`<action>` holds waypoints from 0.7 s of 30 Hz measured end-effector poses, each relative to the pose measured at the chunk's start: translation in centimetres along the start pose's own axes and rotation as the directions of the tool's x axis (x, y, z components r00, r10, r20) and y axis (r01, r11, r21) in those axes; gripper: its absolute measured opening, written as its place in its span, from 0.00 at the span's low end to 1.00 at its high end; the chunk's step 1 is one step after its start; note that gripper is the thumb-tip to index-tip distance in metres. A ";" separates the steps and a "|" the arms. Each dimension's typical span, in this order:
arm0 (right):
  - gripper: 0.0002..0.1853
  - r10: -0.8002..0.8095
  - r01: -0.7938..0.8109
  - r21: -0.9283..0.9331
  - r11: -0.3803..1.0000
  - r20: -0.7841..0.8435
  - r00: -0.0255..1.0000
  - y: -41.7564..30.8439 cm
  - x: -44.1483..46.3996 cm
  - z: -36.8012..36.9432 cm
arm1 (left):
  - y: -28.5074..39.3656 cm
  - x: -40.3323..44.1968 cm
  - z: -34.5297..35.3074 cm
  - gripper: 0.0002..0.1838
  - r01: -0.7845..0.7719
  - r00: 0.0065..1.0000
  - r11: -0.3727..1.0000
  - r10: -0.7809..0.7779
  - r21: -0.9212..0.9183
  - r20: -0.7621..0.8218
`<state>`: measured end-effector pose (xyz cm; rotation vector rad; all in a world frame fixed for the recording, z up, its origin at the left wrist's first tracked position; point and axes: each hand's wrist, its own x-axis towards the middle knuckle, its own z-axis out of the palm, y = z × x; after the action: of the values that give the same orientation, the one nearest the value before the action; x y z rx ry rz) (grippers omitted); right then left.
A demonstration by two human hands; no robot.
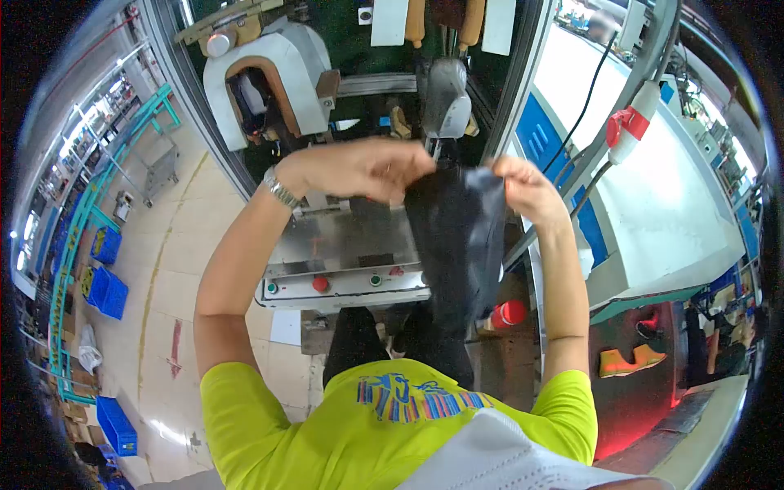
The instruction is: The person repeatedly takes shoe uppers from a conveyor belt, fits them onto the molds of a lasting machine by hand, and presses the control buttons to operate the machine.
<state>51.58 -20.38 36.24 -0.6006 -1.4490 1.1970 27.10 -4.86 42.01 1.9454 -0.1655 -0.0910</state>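
Note:
A black, slightly shiny piece of material [461,237] hangs down in front of the machine, over the right end of its control panel. My right hand [523,186] pinches its top right corner. My left hand [384,170], a watch on its wrist, is at the top left edge of the piece, its fingers bent and somewhat blurred. Just above the black piece stands a grey and white machine form [447,98]. Whatever lies behind the hanging material is hidden.
A panel [347,286] with green and red buttons runs along the machine's front. At upper left is a white curved form [224,77]. A red cap [508,314] sits low right, orange shoes [633,359] farther right. Blue bins [110,291] stand left.

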 end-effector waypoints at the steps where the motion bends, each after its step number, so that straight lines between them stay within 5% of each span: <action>1: 0.07 -0.043 0.045 0.039 0.998 -0.061 0.997 0.4 0.8 -0.6 | -0.4 0.2 -0.7 0.26 -0.013 0.994 0.996 0.022 0.086 -0.109; 5: 0.07 -0.127 0.004 -0.216 0.976 -0.558 0.820 -0.4 4.8 -2.9 | -2.2 3.2 -3.4 0.28 -0.381 0.741 0.924 0.308 0.003 -0.597; 9: 0.06 -0.213 0.212 -0.079 0.974 -0.634 0.743 1.0 9.4 -6.8 | -4.3 7.8 -6.5 0.25 -0.426 0.385 0.902 0.248 0.067 -0.889; 13: 0.04 -0.188 0.237 -0.027 0.971 -0.700 0.689 2.2 10.8 -8.2 | -6.1 10.5 -7.5 0.21 -0.506 0.177 0.858 0.201 0.087 -0.963; 17: 0.03 -0.200 0.246 -0.050 0.968 -0.746 0.636 4.5 11.0 -9.0 | -9.0 12.0 -8.3 0.20 -0.493 0.102 0.859 0.211 0.134 -0.972; 20: 0.07 -0.137 0.205 -0.004 0.979 -0.755 0.641 6.0 9.8 -8.4 | -10.0 11.8 -7.3 0.20 -0.233 0.087 0.952 0.225 0.199 -0.971; 21: 0.11 -0.068 0.151 0.045 0.988 -0.743 0.666 6.6 9.0 -8.1 | -10.1 11.3 -6.8 0.19 -0.109 0.007 0.921 0.377 0.374 -0.926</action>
<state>55.18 -7.47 33.11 -0.7975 -0.6980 0.7674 39.99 3.23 35.34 1.6679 0.4785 1.6448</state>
